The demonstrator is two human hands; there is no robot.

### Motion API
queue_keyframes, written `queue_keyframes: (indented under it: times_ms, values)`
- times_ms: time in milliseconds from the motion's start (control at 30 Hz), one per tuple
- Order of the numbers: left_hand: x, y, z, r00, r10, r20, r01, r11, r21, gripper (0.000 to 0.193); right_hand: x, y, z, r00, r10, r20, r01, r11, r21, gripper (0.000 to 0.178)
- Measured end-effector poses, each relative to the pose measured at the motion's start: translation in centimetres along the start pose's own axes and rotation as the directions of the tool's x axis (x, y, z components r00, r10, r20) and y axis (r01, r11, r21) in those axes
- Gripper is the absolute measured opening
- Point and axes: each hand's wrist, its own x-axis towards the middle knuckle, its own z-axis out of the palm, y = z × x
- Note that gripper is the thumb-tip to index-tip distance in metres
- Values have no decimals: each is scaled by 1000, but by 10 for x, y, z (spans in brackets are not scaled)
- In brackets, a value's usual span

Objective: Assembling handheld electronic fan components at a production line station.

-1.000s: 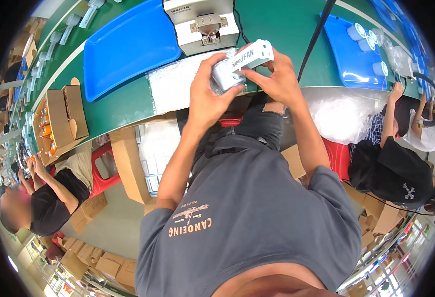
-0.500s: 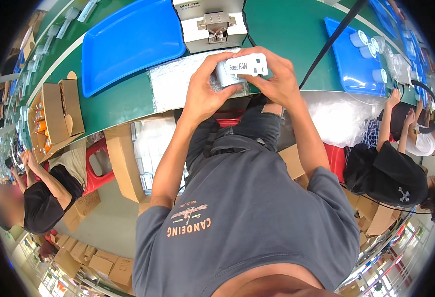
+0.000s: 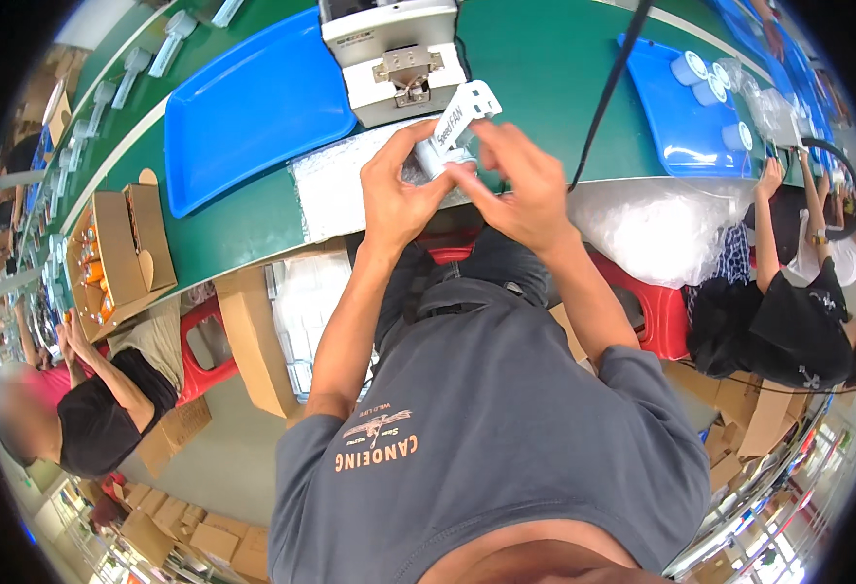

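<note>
item 1, far left: open brown cardboard carton (image 3: 116,258) with orange contents, resting on the green conveyor belt (image 3: 545,68); a co-worker in a black top (image 3: 107,409) sits below it, apart from our hands.

item 2: large empty blue plastic tray (image 3: 253,107) on the belt, just beside a white and grey bench machine with a metal clasp (image 3: 399,54).

item 3: silvery foil sheet (image 3: 335,190) at the belt's near edge, under our hands.

item 4: our left hand (image 3: 399,195), raised over the foil, fingers bent and pressed onto the lower end of the small white slim carton with a hang tab (image 3: 457,122).

item 5: the carton itself. half a second ago we held it lying level, long side across; it now stands on end, tilted, tab uppermost, in front of the machine. we judge the turn brings an end flap toward us for closing or checking.

item 6: our right hand (image 3: 525,185), palm toward the left one, thumb and fingertips pinching the carton's lower part from the right. both hands are clamped on it; forearms rise from the lower edge, elbows spread.

item 7: black cable (image 3: 603,97) crossing the belt.

item 8, right: second blue tray (image 3: 676,146) bearing small white round parts (image 3: 705,83); clear plastic bags (image 3: 642,229) heaped below; another seated co-worker (image 3: 788,302).
</note>
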Motion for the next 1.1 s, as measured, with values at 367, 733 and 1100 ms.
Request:
queue_keyframes:
  times_ms: [367,733,1100]
  values:
    - [-12,5,-4,952,-292,92,306,909,-283,51,-28,30,-16,709,616,343,-676,455,580,13]
    - [-34,60,-7,834,130,537,87,928,-361,53,-14,10,-119,772,292,565,-597,640,485,42]
    - [-99,-9,43,628,286,724,536,515,-669,35,0,17,-106,167,533,829,-866,481,-135,29]
